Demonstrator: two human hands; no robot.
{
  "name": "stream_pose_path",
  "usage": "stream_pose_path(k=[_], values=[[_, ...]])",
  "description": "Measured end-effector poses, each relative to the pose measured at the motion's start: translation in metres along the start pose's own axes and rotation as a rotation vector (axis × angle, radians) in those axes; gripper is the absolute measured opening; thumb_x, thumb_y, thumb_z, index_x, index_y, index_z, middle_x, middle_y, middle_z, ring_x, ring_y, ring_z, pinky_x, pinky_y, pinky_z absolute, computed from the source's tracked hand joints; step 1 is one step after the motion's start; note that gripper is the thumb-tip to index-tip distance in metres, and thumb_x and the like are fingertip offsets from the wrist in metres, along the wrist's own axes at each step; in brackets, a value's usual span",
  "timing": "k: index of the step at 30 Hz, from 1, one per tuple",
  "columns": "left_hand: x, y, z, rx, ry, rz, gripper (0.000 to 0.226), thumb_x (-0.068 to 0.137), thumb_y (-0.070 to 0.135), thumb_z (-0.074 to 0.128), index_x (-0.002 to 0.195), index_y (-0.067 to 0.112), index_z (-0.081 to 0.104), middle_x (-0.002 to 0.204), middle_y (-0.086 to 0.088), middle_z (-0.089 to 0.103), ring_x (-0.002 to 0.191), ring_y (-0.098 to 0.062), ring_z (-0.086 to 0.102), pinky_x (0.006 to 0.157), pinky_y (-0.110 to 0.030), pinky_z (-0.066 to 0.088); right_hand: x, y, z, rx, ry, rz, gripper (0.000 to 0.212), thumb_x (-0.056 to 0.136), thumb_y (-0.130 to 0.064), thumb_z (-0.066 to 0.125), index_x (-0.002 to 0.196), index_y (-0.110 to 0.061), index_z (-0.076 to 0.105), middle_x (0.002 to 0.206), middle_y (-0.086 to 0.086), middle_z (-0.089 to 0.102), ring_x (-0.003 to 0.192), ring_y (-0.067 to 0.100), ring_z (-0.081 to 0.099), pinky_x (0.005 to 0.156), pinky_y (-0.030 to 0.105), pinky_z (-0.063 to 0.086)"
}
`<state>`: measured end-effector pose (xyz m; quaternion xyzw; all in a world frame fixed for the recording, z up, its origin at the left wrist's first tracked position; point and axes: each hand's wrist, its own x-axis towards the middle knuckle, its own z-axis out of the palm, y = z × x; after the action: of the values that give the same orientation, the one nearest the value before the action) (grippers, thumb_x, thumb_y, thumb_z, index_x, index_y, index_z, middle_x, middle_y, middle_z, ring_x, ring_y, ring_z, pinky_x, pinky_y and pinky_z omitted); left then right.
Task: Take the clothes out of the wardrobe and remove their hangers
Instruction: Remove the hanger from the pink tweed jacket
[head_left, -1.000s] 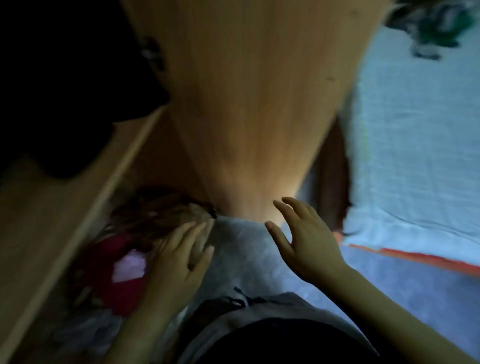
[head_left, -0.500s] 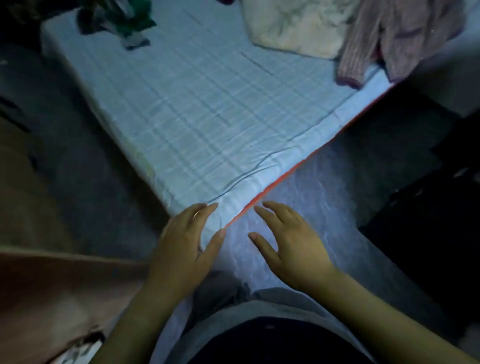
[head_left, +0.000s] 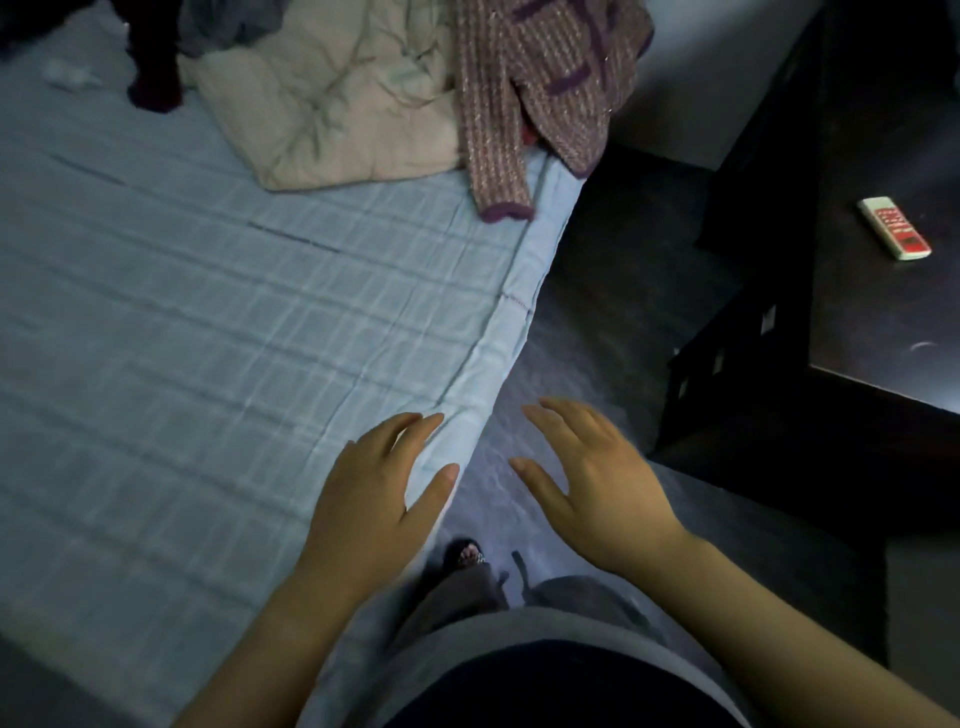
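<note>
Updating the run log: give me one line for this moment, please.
left hand: open, empty, over bed edge | right hand: open, empty, over floor | knit sweater, beige quilted garment: on bed

text: none legible | remote control (head_left: 894, 227): red label, print too small

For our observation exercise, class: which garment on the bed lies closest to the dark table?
The striped knit sweater, at the edge of the bed facing the table; the cream quilted garment and the dark red garment lie further left.
</note>
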<state>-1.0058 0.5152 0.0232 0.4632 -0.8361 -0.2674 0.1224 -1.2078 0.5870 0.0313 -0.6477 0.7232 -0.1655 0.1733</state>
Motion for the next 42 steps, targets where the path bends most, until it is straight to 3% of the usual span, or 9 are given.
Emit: stream_pose_path(k=[8, 14, 19, 27, 35, 42], values=[[0.181, 0.020, 0.001, 0.005, -0.104, 0.170, 0.058, 0.090, 0.057, 0.031, 0.131, 0.021, 0.050, 0.131, 0.001, 0.053, 0.117, -0.019, 0.052, 0.097, -0.044, 0.045, 0.111, 0.068, -0.038, 0.053, 0.129, 0.167, 0.055, 0.090, -0.052, 0.036, 0.127, -0.014, 0.052, 0.128, 0.005, 0.055, 0.118, 0.025, 0.050, 0.099, 0.037, 0.042], [0.323, 0.049, 0.036, -0.048, -0.140, 0.146, 0.059, 0.088, 0.059, 0.031, 0.133, 0.024, 0.048, 0.132, 0.005, 0.052, 0.119, -0.014, 0.050, 0.099, -0.037, 0.044, 0.216, 0.159, -0.075, 0.019, 0.127, 0.252, 0.057, 0.089, -0.051, 0.036, 0.127, -0.013, 0.054, 0.129, 0.008, 0.055, 0.118, 0.028, 0.052, 0.098, 0.038, 0.041], [0.469, 0.093, 0.044, -0.090, -0.077, 0.113, 0.064, 0.085, 0.062, 0.028, 0.135, 0.025, 0.045, 0.134, 0.003, 0.051, 0.119, -0.015, 0.048, 0.098, -0.035, 0.043, 0.332, 0.244, -0.142, -0.037, 0.133, 0.250, 0.061, 0.089, -0.055, 0.032, 0.133, -0.015, 0.049, 0.137, 0.005, 0.049, 0.127, 0.024, 0.044, 0.104, 0.037, 0.035], [0.637, 0.120, 0.056, -0.127, -0.033, 0.084, 0.060, 0.087, 0.056, 0.033, 0.131, 0.018, 0.050, 0.125, 0.000, 0.054, 0.109, -0.014, 0.053, 0.089, -0.031, 0.045, 0.479, 0.335, -0.196, -0.064, 0.047, 0.168, 0.064, 0.088, -0.058, 0.025, 0.136, -0.021, 0.046, 0.140, 0.001, 0.046, 0.129, 0.020, 0.041, 0.102, 0.025, 0.023], [0.854, 0.109, 0.042, -0.098, 0.040, 0.037, 0.065, 0.086, 0.060, 0.028, 0.136, 0.020, 0.044, 0.132, -0.001, 0.050, 0.114, -0.018, 0.050, 0.095, -0.038, 0.043, 0.694, 0.417, -0.247, -0.017, 0.074, 0.024, 0.060, 0.091, -0.052, 0.032, 0.136, -0.014, 0.045, 0.139, 0.008, 0.045, 0.127, 0.024, 0.041, 0.106, 0.037, 0.036], [0.994, 0.096, 0.001, -0.031, 0.142, -0.047, 0.062, 0.088, 0.059, 0.031, 0.134, 0.020, 0.046, 0.127, -0.001, 0.053, 0.112, -0.015, 0.051, 0.090, -0.026, 0.038, 0.856, 0.438, -0.301, -0.029, 0.024, -0.103, 0.073, 0.088, -0.063, 0.018, 0.138, -0.016, 0.042, 0.143, 0.005, 0.041, 0.132, 0.022, 0.035, 0.109, 0.036, 0.030]])
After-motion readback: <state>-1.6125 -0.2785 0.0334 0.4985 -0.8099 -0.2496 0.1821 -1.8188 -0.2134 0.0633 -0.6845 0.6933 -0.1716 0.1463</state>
